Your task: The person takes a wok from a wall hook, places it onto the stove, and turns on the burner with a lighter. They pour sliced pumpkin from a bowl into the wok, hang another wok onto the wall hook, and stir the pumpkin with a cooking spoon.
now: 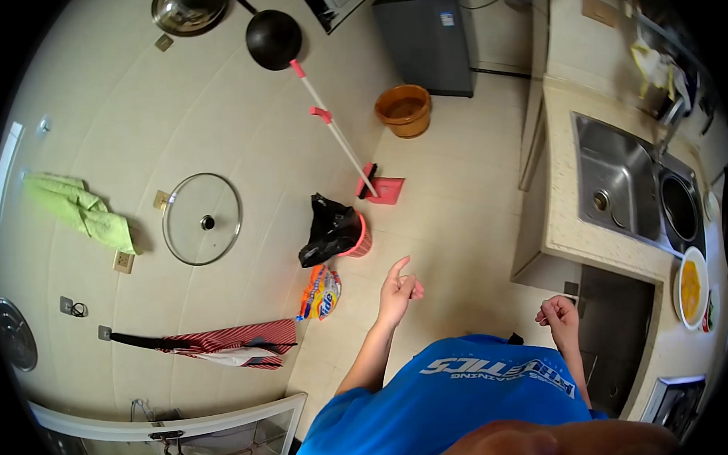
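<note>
- Passage: a lane of pale tiled floor (pixel 459 200) runs up the middle of the frame, between the wall (pixel 143 99) at left and the stone-topped counter (pixel 563 220) at right.
- Left edge of lane: an orange Tide-labelled bag (pixel 322 297) stands just beside a pink waste bin (pixel 362 239) with a black liner (pixel 332 229), left of centre; a pink dustpan (pixel 388 191) lies above them.
- Upper end of lane: a round wooden tub (pixel 405 123) stands near a dark grey cabinet-like appliance (pixel 430 49).
- Right edge: the counter's front corner projects toward the frame's centre; below it is a dark recess (pixel 620 323).
- Counter surface: a steel sink (pixel 614 158) is set in at upper right; a white bowl (pixel 691 255) with yellow contents sits near the right edge of the frame.
- Wall fittings: a black wok (pixel 273 40) at upper left, a glass lid (pixel 203 241) at left of centre, and a green towel (pixel 79 207) at far left.
- Left hand (pixel 400 289): at centre, forearm angled upward, index finger extended, other fingers part-curled, grip loose; nearest items are the Tide-labelled bag and the waste bin, both apart from it.
- Right hand (pixel 558 313): right of centre, near the recess, fingers curled inward; whether fully closed cannot be determined.
</note>
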### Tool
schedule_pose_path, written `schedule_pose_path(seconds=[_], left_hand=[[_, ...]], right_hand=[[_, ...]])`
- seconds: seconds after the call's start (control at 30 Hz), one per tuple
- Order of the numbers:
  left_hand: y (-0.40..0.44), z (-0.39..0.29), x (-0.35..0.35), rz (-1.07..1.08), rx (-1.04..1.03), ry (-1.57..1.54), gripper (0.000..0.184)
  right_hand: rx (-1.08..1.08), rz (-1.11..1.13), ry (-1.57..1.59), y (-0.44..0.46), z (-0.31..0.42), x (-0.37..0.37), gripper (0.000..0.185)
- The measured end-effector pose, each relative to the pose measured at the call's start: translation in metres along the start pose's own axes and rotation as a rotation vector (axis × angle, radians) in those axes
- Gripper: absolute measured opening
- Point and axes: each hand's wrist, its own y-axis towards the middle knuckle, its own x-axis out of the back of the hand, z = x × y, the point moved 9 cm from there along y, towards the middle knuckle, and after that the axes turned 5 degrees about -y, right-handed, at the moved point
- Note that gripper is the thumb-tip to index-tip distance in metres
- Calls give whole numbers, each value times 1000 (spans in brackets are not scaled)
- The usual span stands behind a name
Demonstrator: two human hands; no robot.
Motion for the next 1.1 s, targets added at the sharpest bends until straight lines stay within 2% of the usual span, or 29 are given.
schedule_pose_path(seconds=[0.07, 0.2, 0.27, 0.5, 0.53, 0.6, 0.67, 0.8, 0.87, 0.97, 1.1], left_hand=[[4, -9, 32, -66, -35, 5, 36], [27, -22, 67, -123, -19, -4, 36], [48, -40, 77, -143, -76, -50, 33], [153, -153, 96, -153, -319, -71, 26], [168, -170, 99, -189, -329, -56, 26], [203, -198, 105, -233, -345, -45, 25], [238, -227, 104, -231, -356, -20, 25], [314, -289, 95, -204, -437, 48, 27], [342, -324, 101, -199, -496, 9, 27], [382, -359, 107, -141, -478, -62, 29], [446, -426, 130, -169, -568, 0, 28]], right_hand=[[-26, 71, -23, 22, -4, -29, 12], [-39, 169, -64, 64, -7, -69, 10], [-40, 230, -92, 86, -3, -82, 9], [-1, 339, -234, 202, 9, -104, 7], [12, 335, -305, 224, 16, -104, 7], [13, 276, -221, 265, 21, -98, 6], [-5, 158, -202, 299, 29, -83, 6], [13, 79, -161, 362, 47, -66, 5], [34, 68, -170, 380, 63, -64, 5], [108, 22, -191, 397, 69, -55, 8], [161, -102, -135, 416, 55, -38, 14]])
